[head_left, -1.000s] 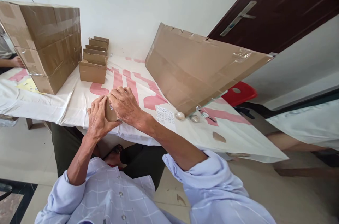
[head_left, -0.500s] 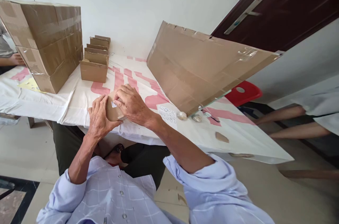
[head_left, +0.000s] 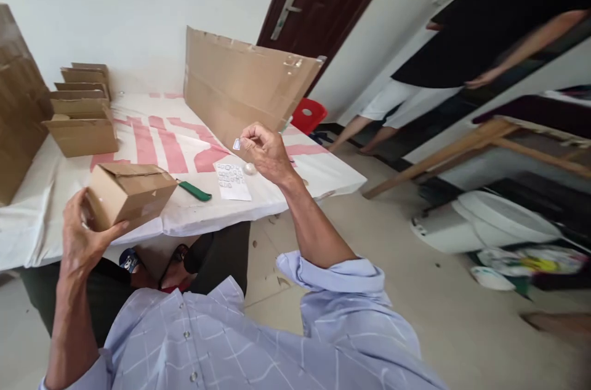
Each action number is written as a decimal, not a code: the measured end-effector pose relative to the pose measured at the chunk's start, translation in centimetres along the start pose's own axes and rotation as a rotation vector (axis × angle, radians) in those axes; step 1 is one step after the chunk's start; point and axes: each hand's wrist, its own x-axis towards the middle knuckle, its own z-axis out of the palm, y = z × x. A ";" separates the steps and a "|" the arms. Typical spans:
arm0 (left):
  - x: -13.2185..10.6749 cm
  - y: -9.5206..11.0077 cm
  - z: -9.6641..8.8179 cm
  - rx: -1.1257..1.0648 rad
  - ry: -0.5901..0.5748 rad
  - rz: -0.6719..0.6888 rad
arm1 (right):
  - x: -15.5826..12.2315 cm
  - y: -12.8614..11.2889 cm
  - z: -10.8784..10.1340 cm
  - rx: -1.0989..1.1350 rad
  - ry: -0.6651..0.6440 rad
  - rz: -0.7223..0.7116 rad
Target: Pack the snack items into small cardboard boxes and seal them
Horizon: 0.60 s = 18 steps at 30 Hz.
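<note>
My left hand (head_left: 85,224) grips the near-left end of a small closed cardboard box (head_left: 138,190), which sits at the table's front edge with its taped flaps upward. Raised over the table, my right hand (head_left: 265,153) pinches a small white label with a dark printed border (head_left: 237,144) between thumb and fingertip. Below that hand lies a white sheet of similar labels (head_left: 233,181). A green-handled cutter (head_left: 194,191) rests between the box and the sheet. Beside the sheet is a roll of clear tape (head_left: 250,168), partly near my wrist.
Open cardboard boxes (head_left: 83,135) stand in a row at the back left, beside a tall carton stack (head_left: 18,107). A large cardboard panel (head_left: 244,82) leans behind the table. A red stool (head_left: 309,116), a standing person (head_left: 462,39) and a white bucket (head_left: 484,221) are to the right.
My view has swung right. My right hand has moved away from the box with the label between its fingers; my left hand has turned the box and keeps hold of it.
</note>
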 end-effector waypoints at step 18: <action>1.2 0.7 -0.9 0.056 0.023 -0.168 | -8.4 19.1 4.6 -0.345 -0.232 0.594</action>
